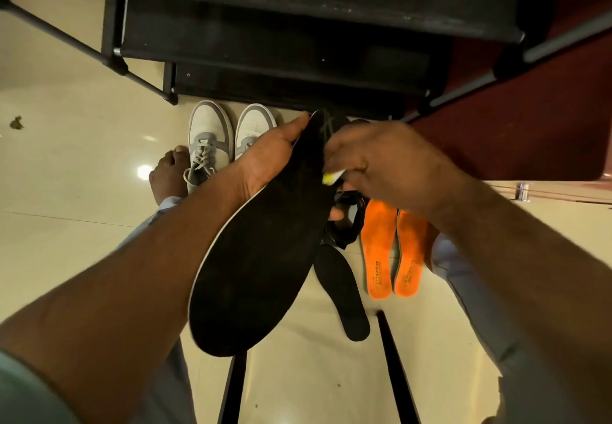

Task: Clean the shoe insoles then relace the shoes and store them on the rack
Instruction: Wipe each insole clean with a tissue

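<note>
My left hand (275,155) grips the toe end of a long black insole (261,251) with a thin pale edge, its dull, faintly scuffed face turned up toward me. My right hand (381,165), fingers curled, pinches a small yellow-and-white brush (332,177) against the insole's edge. Below my right hand, two orange insoles (394,251) lie side by side on the floor, another black insole (341,291) just beside them.

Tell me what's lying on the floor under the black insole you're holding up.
Below the held black insole, a second black insole lies on the floor, beside two orange insoles. A dark shoe shows partly; the held insole and right hand cover the rest.
</note>
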`<state>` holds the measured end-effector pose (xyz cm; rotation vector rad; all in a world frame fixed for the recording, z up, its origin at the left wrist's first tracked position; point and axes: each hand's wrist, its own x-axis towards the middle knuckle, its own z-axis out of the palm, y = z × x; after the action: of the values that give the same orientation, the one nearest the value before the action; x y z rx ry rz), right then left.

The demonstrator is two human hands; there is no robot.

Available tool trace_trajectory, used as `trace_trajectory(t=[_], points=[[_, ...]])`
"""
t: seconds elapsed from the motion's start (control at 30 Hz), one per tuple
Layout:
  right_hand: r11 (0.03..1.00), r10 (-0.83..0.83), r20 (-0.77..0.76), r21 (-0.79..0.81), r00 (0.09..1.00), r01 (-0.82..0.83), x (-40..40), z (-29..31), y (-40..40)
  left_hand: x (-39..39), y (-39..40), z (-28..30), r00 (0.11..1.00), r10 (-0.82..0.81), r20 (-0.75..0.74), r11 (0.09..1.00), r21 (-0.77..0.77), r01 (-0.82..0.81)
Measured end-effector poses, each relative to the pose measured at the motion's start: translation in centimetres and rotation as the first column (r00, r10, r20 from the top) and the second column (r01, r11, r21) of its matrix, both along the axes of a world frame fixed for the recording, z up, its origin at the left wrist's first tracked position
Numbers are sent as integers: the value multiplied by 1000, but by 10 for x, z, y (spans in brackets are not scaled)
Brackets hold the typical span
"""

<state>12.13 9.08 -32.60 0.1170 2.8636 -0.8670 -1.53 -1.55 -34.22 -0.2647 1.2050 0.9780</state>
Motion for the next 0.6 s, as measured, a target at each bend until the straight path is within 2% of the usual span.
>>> trace_trajectory(t=[0.07, 0.2, 0.23, 0.37, 0.4, 0.53, 0.6], points=[[996, 79, -46, -30, 996, -80, 0, -2, -7, -1, 1, -2, 999, 39, -19, 999, 2, -39], [986, -165, -50, 5, 985, 166, 9, -13, 21, 3, 0, 4, 995, -74, 72, 997, -9, 75], [983, -181, -54, 11, 982, 182, 10, -12, 22, 3, 0, 5, 993, -82, 79, 996, -11, 84], [999, 8, -62, -39, 998, -10, 4, -4, -5, 3, 2, 4, 1000, 21, 15, 1000, 2, -21], [999, 6, -55, -49, 998, -8, 3, -4, -6, 3, 2, 3, 999, 30, 18, 1000, 3, -30], [960, -279, -39, -9, 960, 279, 10, -13, 19, 5, 0, 8, 987, -110, 114, 994, 20, 109], [954, -298, -64, 2, 952, 299, 11, -11, 20, 4, -1, 8, 986, -126, 106, 992, 18, 125]])
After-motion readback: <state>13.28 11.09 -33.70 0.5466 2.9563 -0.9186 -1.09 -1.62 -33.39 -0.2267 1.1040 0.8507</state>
